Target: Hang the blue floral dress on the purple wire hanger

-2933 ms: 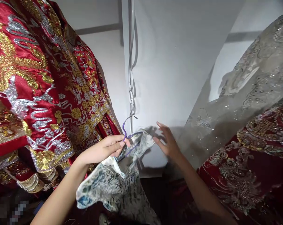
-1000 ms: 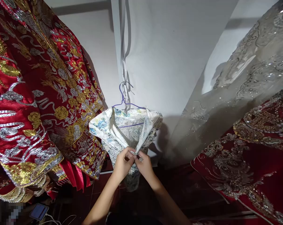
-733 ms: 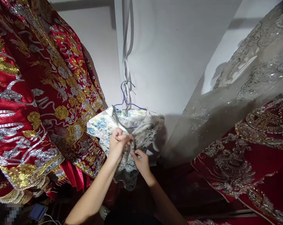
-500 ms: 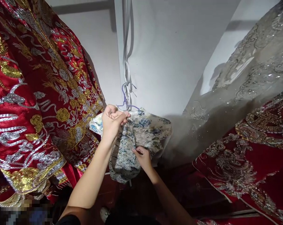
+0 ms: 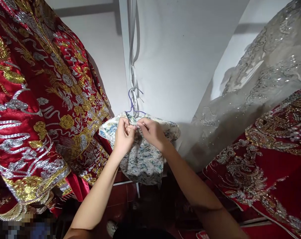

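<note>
A small white garment with a blue floral print [image 5: 143,159] hangs on a purple wire hanger [image 5: 131,103], which is hooked on white cables [image 5: 133,66] running down the wall corner. My left hand [image 5: 123,136] and my right hand [image 5: 151,131] meet at the garment's collar just below the hanger hook. Both pinch the fabric at the neck opening with closed fingers, fingertips almost touching each other.
A red robe with heavy gold and silver embroidery [image 5: 41,99] hangs close on the left. A sheer beaded pale gown [image 5: 260,79] and another red beaded garment [image 5: 265,159] hang on the right. A white wall [image 5: 185,56] stands behind. The floor below is dark red tile.
The hanger went from my left hand onto the wall cables. Both hands then worked low on the garment; now the left, then the right, has risen to the collar.
</note>
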Tool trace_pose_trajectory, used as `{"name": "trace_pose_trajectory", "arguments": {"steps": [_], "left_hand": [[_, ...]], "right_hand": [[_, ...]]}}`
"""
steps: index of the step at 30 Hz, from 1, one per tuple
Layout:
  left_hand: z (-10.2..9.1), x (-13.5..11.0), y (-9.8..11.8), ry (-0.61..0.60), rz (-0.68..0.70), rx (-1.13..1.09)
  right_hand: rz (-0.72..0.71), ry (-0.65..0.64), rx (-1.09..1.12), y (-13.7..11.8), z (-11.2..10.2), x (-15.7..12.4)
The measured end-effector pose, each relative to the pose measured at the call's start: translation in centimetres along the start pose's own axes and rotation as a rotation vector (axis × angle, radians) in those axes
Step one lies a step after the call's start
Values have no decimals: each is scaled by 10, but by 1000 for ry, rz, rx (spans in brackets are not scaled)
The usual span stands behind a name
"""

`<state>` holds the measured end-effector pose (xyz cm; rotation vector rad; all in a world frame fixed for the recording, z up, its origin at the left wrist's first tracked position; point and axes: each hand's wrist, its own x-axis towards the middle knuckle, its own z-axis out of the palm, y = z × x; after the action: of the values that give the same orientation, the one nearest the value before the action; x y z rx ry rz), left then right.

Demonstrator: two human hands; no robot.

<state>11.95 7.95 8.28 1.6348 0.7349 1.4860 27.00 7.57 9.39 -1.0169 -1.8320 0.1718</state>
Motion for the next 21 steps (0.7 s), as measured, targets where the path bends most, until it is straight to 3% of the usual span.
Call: {"name": "trace_pose_trajectory", "arguments": {"steps": [2,5,8,10,14,17,19,21], "left_hand": [[-1,-2,-12,0,-5,91],[-1,-16,-33,-121,-70,222],[-2,-35,-48,-265,-126,344],[-4,-42,-51,-311,-145,421],[-12,-29,-43,-168,-160,538],[-20,-9,-36,-31,-90,580],[-26,-1,-34,-32,-56,613],[-32,0,-34,-79,-52,609]], "right_hand": [[-44,34,-13,-5,0,6],[0,218,67,-12,-16,9],[115,426,223,-10,-51,3],[160,496,358,-1,-77,-10],[203,521,788,31,-110,-53],[271,784,1077,63,-104,-89],[419,977,1111,86,-89,-109],[613,978,1111,105,-69,-124]]}}
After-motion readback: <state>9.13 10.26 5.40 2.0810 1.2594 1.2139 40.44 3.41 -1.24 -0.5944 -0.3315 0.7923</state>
